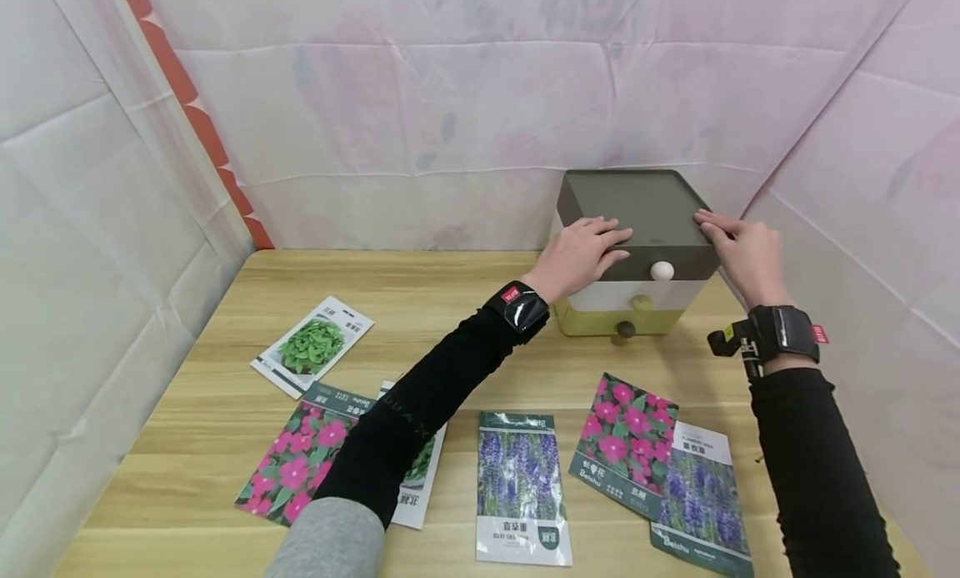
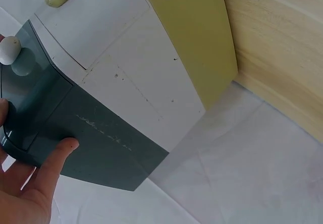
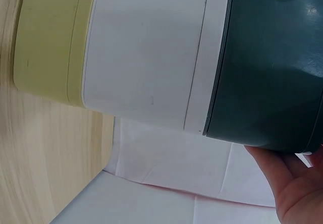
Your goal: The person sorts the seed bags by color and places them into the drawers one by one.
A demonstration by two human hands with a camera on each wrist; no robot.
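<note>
Head view: we see both hands on a small drawer box (image 1: 637,253) at the back right of the desk (image 1: 195,428). Our left hand (image 1: 577,257) lies on the box's left top edge, fingers fairly straight and pressing on the dark top section. Our right hand (image 1: 742,257) is flat against the right top edge, fingers extended too. Neither hand curls round anything; we read both as open palms pressing the box from either side.

Left wrist view: thumb (image 2: 53,163) rests on the dark side wall of the top section (image 2: 96,143); white knob (image 2: 9,50) sits just beside it. Right wrist view: palm (image 3: 303,188) touches the dark section's side.

The box has three tiers: dark grey-green on top, white in the middle (image 1: 637,294), yellow-green at the bottom (image 1: 592,321). Each front carries one round knob: white (image 1: 662,270), yellow-green (image 1: 641,303), dark (image 1: 626,329). The box stands upright, close to the pale cloth backdrop (image 1: 450,128).

Nearer to us, seed packets lie flat on the desk: a green-leaf one (image 1: 313,344) at left, a pink-flower one (image 1: 296,461) partly under our left sleeve, a purple-flower one (image 1: 521,486) in the middle, then a pink one (image 1: 626,444) overlapping a purple one (image 1: 705,503) at right. One more packet (image 1: 423,469) is mostly hidden by the sleeve.
</note>
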